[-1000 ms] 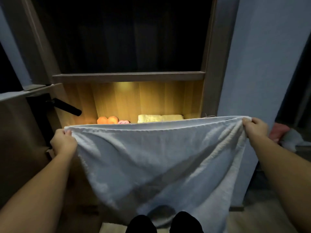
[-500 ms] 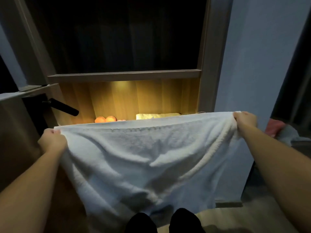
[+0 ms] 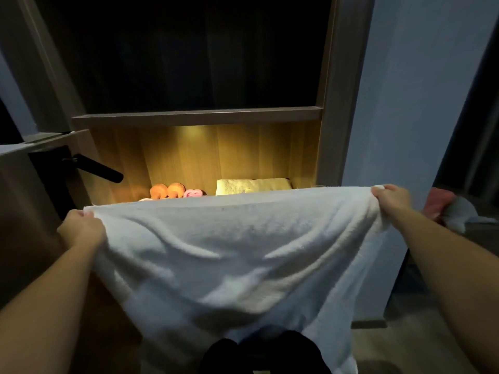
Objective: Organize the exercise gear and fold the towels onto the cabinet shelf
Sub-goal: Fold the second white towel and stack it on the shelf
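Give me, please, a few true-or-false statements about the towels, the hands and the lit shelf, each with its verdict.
1. The left hand and the right hand each grip a top corner of the white towel. True.
2. A folded yellow towel lies on the lit shelf, right of the orange items. True.
3. The white towel lies folded on the lit shelf. False: it hangs spread out in front of it.
4. The right hand holds the orange items. False: it grips the white towel.

Left hand [image 3: 81,228] at 9 o'clock and right hand [image 3: 390,198] at 3 o'clock grip a spread white towel [image 3: 229,260]; lit shelf [image 3: 216,157] at 12 o'clock.
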The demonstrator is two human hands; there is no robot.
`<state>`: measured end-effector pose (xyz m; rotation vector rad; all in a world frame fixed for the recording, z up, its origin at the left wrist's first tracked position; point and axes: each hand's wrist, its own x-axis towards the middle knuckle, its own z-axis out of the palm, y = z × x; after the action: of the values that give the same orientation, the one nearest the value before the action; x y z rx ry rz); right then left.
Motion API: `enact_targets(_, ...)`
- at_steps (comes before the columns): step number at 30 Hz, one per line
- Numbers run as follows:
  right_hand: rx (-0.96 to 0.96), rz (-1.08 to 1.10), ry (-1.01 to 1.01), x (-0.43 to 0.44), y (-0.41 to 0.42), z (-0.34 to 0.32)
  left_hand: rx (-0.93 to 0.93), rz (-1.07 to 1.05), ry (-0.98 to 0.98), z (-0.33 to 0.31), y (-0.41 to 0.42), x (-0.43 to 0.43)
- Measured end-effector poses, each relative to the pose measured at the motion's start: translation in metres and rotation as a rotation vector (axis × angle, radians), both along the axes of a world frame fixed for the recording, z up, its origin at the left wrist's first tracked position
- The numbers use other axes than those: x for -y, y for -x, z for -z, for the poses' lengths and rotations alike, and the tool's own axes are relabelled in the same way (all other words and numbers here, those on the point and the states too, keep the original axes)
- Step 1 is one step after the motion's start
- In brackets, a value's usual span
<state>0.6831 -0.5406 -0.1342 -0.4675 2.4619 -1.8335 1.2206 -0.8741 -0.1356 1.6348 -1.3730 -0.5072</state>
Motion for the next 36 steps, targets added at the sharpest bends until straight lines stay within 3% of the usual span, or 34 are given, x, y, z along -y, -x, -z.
enact_targets(3, 0.038, 0.029, 0.028, 0.002, -0.003, 0.000, 0.001, -0.001, -0.027, -0.002, 0.006, -0.001)
enact_targets(7, 0.303, 0.090, 0.244, 0.012, -0.008, -0.003, -0.019, 0.004, -0.190, -0.011, 0.016, -0.003)
enact_targets(10, 0.478, 0.126, 0.356, 0.023, -0.019, -0.015, -0.305, 0.089, -0.262, -0.018, 0.025, -0.006)
enact_targets(12, 0.518, 0.054, 0.338, 0.034, -0.037, -0.024, -0.595, 0.129, -0.340, -0.026, 0.042, -0.012)
enact_targets(14, 0.610, -0.045, 0.457, 0.048, -0.056, -0.033, -0.837, 0.183, -0.363, -0.033, 0.067, -0.025)
enact_targets(18, 0.636, -0.174, 0.482, 0.079, -0.106, -0.051, -1.044, 0.381, -0.378, -0.042, 0.117, -0.058)
enact_targets(22, 0.313, -0.436, 0.150, 0.095, -0.181, -0.058, -0.687, 0.606, -0.270, -0.042, 0.165, -0.110)
enact_targets(25, 0.092, -0.605, 0.105, 0.102, -0.217, -0.054, -0.529, 0.776, -0.233, -0.036, 0.188, -0.136)
enact_targets(36, 0.012, -0.655, 0.057, 0.106, -0.217, -0.038, -0.453, 0.808, -0.169, -0.027, 0.195, -0.157)
